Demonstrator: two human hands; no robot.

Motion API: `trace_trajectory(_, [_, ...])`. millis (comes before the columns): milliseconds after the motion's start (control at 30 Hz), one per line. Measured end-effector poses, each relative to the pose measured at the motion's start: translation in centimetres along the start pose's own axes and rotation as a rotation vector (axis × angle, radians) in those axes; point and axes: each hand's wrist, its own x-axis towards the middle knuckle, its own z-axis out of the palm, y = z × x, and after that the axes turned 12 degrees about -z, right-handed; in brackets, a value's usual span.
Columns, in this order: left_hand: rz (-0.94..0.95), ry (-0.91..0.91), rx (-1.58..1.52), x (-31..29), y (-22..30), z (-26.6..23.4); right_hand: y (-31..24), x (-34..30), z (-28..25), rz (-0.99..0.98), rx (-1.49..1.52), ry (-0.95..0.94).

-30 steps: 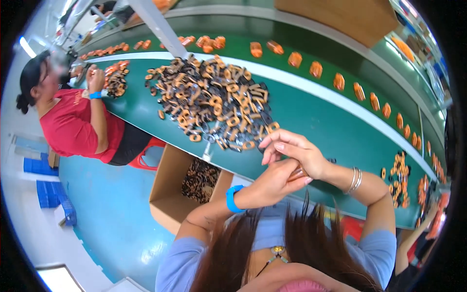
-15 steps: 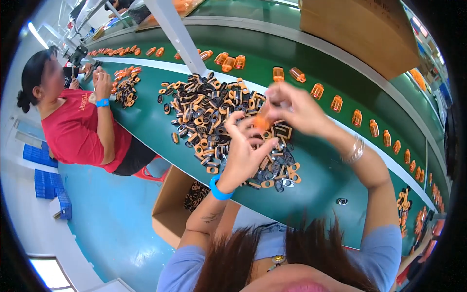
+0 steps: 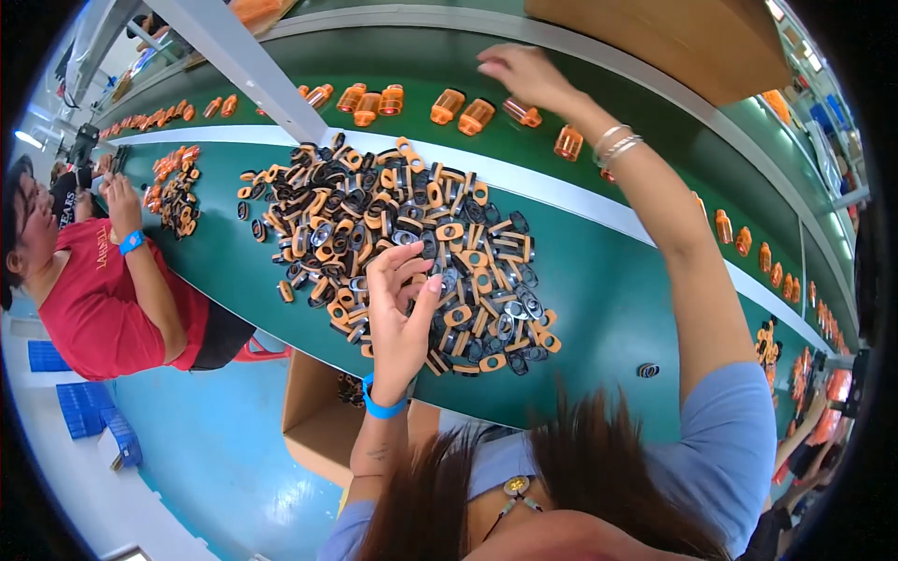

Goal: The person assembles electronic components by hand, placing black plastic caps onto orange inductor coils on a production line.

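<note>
Above the near edge of a wide pile of small black-and-tan oval parts is my left hand, palm up and fingers loosely curled. The thumb stands apart from them, and nothing shows in the grasp. My right hand reaches out over the green conveyor belt, its fingers extended and no part visible in them. Just below this hand lies a translucent orange capsule-shaped piece with a dark end. Similar orange pieces line the belt to its left and right.
A metal post rises by the belt. One loose black ring part lies right of the pile. A cardboard box stands below the table edge. On the left, a co-worker in a red shirt handles parts. A large carton sits beyond the belt.
My hands were together over the pile with an orange piece between them. Now my right hand has moved away over the belt, without that piece visible in it; my left stays by the pile.
</note>
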Motion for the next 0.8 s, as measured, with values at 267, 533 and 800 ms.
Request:
trace_trajectory(267, [-0.128,-0.335,-0.044,0.0,-2.6,5.1,0.5,-19.3,-7.5,0.432,0.055,-0.416])
trace_trajectory(533, [-0.301,-0.928,-0.287,-3.4,-5.6,12.8,-14.9,-28.6,-15.6,0.680,0.131,-0.100])
trace_trajectory(800, [0.520,-0.749,0.141,-4.3,-3.3,12.3,-23.9,-27.4,-12.4,0.803,0.962,-0.210])
